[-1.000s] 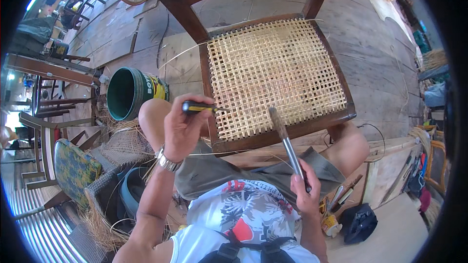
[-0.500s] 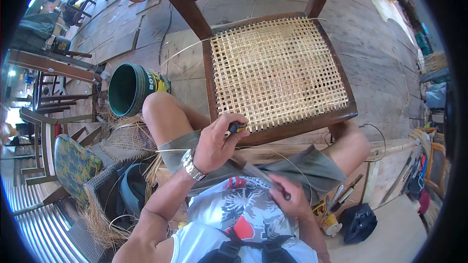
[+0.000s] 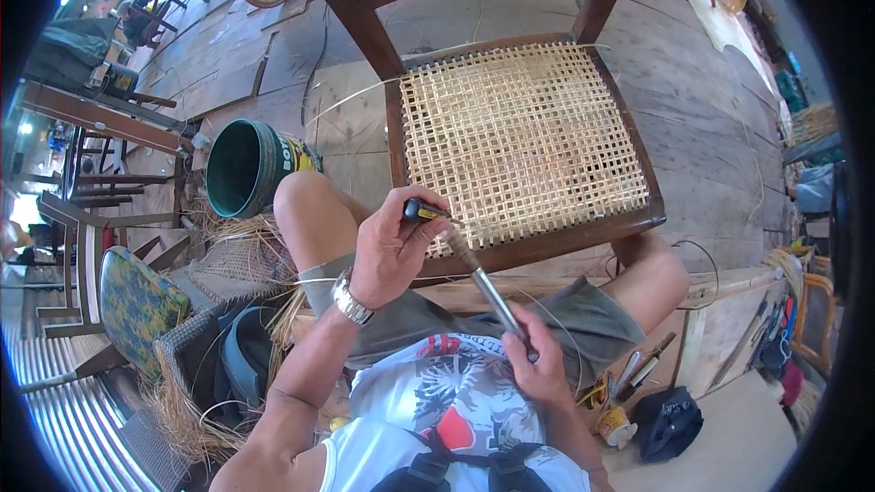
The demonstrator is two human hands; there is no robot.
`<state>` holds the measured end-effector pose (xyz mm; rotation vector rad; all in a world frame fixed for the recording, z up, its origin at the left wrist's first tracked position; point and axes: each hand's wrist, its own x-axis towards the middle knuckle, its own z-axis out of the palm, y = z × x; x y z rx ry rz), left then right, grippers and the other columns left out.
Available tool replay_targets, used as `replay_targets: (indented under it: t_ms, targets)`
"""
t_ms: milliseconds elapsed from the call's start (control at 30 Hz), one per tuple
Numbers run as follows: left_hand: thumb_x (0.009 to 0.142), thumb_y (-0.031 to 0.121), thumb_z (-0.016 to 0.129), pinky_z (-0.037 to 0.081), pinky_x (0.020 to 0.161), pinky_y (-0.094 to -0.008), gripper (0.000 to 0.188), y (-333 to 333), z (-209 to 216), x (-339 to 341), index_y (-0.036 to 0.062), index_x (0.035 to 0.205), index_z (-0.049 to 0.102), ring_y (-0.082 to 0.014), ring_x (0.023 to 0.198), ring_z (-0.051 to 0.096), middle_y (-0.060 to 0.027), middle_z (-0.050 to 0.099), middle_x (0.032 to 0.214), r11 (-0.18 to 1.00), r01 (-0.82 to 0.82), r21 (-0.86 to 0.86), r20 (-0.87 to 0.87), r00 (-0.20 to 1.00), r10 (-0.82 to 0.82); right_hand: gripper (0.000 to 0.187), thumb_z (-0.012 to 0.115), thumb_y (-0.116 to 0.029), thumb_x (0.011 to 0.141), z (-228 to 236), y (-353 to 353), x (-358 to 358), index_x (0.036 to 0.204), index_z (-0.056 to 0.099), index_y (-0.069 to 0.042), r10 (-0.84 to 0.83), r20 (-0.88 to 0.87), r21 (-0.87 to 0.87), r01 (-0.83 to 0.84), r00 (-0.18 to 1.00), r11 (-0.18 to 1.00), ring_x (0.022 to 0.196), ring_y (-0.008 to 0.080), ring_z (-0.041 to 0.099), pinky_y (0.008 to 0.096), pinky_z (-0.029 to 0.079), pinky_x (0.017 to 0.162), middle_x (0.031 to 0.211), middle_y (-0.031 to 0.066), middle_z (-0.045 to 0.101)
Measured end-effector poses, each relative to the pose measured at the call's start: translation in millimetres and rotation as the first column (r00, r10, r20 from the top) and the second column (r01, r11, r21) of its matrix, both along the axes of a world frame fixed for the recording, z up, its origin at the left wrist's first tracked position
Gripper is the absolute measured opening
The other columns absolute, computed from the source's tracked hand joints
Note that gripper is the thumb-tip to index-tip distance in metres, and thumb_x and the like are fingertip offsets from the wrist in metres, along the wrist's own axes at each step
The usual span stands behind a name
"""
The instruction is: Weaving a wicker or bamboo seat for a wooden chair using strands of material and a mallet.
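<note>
My left hand (image 3: 387, 251) is closed round a screwdriver-like tool with a black and yellow handle (image 3: 421, 210). It is at the near left corner of the woven cane seat (image 3: 524, 137), and the fingers hide part of the tool's tip. Over my lap, my right hand (image 3: 542, 360) grips a hammer (image 3: 497, 302) by the dark end of its silver shaft. The hammer's brownish head is blurred and points up toward my left fingers. The cane is set in a dark brown wooden chair frame (image 3: 649, 211), which rests between my knees.
To the left stands a green bucket (image 3: 241, 169), with loose cane strands (image 3: 223, 237) near it. A camouflage-patterned chair pad (image 3: 141, 292) is farther left. At lower right are a dark cap (image 3: 670, 424), a yellow-and-white container (image 3: 616, 425) and several hand tools (image 3: 638, 369).
My right hand's hammer has swung up and forward, its head now close to my left hand. The left hand and its tool have shifted slightly left and up.
</note>
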<state>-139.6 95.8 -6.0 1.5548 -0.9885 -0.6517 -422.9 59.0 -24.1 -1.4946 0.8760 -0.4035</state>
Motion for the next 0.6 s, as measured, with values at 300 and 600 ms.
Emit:
replay_targets:
  t_ms: [300, 600]
  targets:
    - [0.096, 0.003, 0.075, 0.057, 0.075, -0.0264, 0.027, -6.9, 3.4, 8.4, 0.0037, 0.119, 0.059, -0.0083, 0.084, 0.067, -0.0061, 0.072, 0.098, 0.999, -0.019, 0.04, 0.093, 0.996, 0.016, 0.043, 0.068, -0.009, 0.099, -1.7, -3.9, 15.7, 0.141, 0.059, -0.002, 0.035, 0.029, 0.005, -0.035, 0.999, 0.999, 0.081, 0.0099, 0.06, 0.026, 0.05, 0.074, 0.094, 0.0038, 0.068]
    - [0.097, 0.0, 0.072, 0.057, 0.077, -0.0247, 0.025, -15.2, -3.0, 17.5, 0.0026, 0.119, 0.06, -0.0075, 0.089, 0.068, -0.0037, 0.073, 0.102, 0.999, -0.03, -0.013, 0.063, 0.998, 0.031, 0.039, 0.067, -0.009, 0.1, 2.1, -17.0, 20.7, 0.137, 0.061, 0.0, 0.215, -0.024, 0.013, -0.214, 0.976, 0.977, 0.091, 0.0103, 0.062, 0.0271, 0.051, 0.083, 0.103, 0.0056, 0.069]
